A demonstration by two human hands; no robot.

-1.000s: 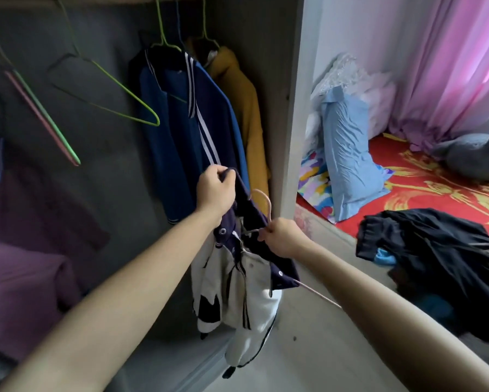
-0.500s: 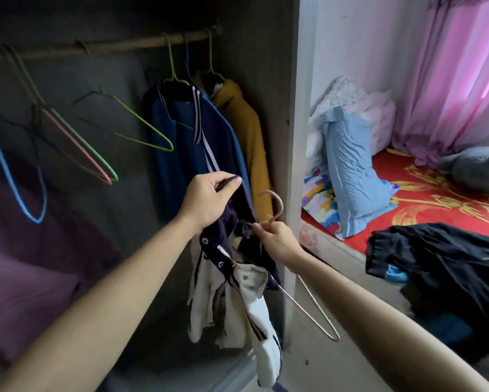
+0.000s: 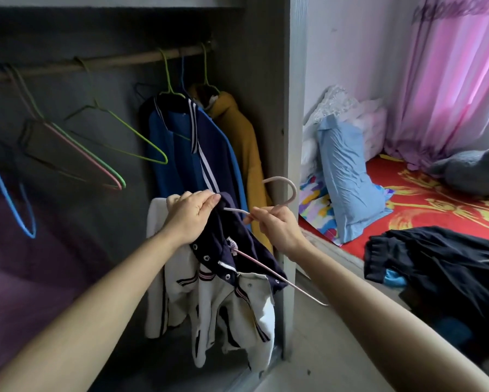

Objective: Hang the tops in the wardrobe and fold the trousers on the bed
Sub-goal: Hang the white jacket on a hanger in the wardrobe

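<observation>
Fitting a navy-and-white jacket (image 3: 232, 295) onto a pink hanger (image 3: 295, 190) at the open wardrobe (image 3: 268, 114).

My left grip (image 3: 191, 215) clutches the jacket's collar, and my right grip (image 3: 277, 230) pinches the hanger's neck under its hook. Since a moment ago I have raised both towards the rail (image 3: 118, 62), yet one hanger arm pokes out bare, so I judge it not ready to hang. Counted: one jacket in hand, a blue top (image 3: 175, 154) and a mustard top (image 3: 244, 145) hung, at least four empty hangers (image 3: 116, 179), and one dark clothes pile (image 3: 449, 275) on the bed (image 3: 435, 205).
</observation>
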